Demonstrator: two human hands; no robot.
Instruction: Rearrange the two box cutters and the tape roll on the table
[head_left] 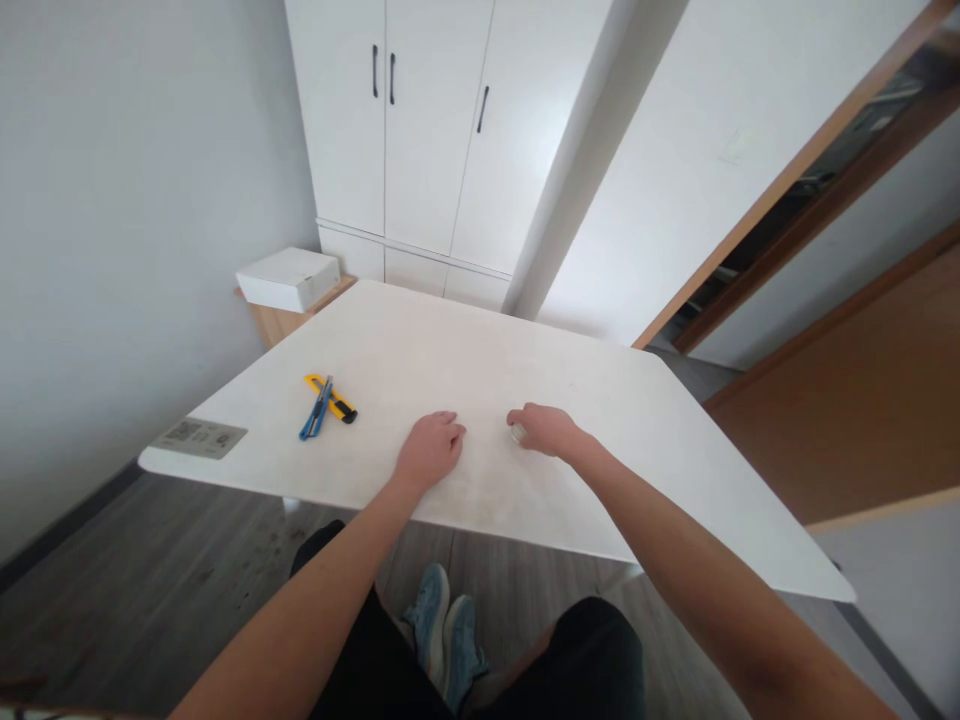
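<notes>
No words, numbers or brand names can be read anywhere in this view. The only thing that carries print is a small grey card (pixel 199 437) lying flat on the near left corner of the white table (pixel 600 420). It shows dark square patterns that look like scan codes, with tiny lines of print beside them, but all of it is too small and blurred to make out.
</notes>
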